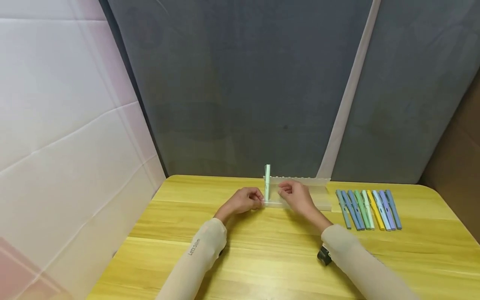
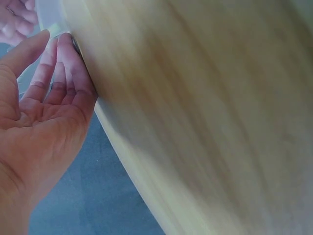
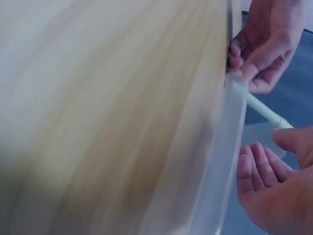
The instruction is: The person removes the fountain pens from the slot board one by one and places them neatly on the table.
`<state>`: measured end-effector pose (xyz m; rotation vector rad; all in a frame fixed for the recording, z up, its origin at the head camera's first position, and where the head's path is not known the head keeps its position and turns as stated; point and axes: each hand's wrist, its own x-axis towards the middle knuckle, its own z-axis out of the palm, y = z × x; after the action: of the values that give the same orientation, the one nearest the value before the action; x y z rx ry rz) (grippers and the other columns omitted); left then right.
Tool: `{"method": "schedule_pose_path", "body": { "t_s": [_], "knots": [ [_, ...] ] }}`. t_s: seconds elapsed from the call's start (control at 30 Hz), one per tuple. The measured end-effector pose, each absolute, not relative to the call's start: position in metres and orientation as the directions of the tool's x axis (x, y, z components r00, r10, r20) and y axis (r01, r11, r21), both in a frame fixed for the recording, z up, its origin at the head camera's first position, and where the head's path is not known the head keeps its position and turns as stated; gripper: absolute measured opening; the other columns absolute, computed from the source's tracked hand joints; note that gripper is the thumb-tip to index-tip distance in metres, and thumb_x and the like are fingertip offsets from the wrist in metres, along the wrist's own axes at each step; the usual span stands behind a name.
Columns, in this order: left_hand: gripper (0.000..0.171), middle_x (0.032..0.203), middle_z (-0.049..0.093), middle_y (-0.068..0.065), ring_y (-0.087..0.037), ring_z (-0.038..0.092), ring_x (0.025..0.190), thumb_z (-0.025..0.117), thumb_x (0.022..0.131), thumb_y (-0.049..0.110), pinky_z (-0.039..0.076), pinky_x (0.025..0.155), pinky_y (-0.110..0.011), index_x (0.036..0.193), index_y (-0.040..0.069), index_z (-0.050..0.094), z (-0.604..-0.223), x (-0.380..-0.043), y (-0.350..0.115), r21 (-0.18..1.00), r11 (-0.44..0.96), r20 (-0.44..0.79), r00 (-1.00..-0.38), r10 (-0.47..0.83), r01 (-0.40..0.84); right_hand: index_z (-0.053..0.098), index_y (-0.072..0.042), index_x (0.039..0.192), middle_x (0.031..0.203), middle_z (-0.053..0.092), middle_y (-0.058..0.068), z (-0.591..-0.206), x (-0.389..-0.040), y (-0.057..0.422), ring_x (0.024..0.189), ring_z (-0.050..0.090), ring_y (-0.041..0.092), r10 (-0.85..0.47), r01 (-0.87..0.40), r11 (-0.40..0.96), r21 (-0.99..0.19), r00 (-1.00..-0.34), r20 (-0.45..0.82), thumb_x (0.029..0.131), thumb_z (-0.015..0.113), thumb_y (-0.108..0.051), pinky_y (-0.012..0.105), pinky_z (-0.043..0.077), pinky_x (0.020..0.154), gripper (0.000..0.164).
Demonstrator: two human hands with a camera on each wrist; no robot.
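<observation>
A clear plastic pen rack with a scalloped back edge stands near the table's far edge. One pale green pen stands upright at its left end; its barrel also shows in the right wrist view. My left hand holds the rack's left front corner between thumb and bent fingertips, close beside the pen's foot. In the left wrist view, that hand has its palm turned up along the table edge. My right hand hovers in front of the rack, fingers loosely bent, thumb apart, nothing between them.
Right of the rack, several capped pens in grey, blue, green, yellow and purple lie side by side on the wooden table. A dark grey cloth hangs behind the table, and a white cloth hangs at the left.
</observation>
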<state>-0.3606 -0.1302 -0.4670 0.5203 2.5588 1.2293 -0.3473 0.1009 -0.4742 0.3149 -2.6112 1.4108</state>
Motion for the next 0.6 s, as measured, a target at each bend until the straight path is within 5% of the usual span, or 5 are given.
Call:
{"method": "schedule_pose_path", "body": {
  "t_s": [0.37,0.6],
  "knots": [
    [0.009,0.086,0.066,-0.002,-0.011,0.059,0.073,0.073,0.095,0.010,0.047,0.066,-0.023,0.102,0.006,0.071,-0.466,-0.359,-0.129,0.793,0.574,-0.077,-0.903,0.424,0.202,0.080,-0.004,0.103,0.096,0.082,0.013,-0.478,-0.347,0.068,0.090,0.079,0.029,0.008,-0.199,0.517,-0.832,-0.971,0.237,0.093,0.077,-0.011,0.037,0.058,0.080,0.013],
    [0.008,0.087,0.068,-0.004,-0.012,0.058,0.073,0.073,0.094,0.009,0.047,0.067,-0.024,0.101,0.006,0.071,-0.466,-0.358,-0.129,0.788,0.582,-0.078,-0.905,0.419,0.202,0.081,-0.011,0.100,0.098,0.083,0.006,-0.473,-0.346,0.055,0.089,0.075,0.025,0.071,-0.129,0.566,-0.815,-0.976,0.204,0.093,0.080,-0.026,0.035,0.054,0.073,0.017]
  ]
}}
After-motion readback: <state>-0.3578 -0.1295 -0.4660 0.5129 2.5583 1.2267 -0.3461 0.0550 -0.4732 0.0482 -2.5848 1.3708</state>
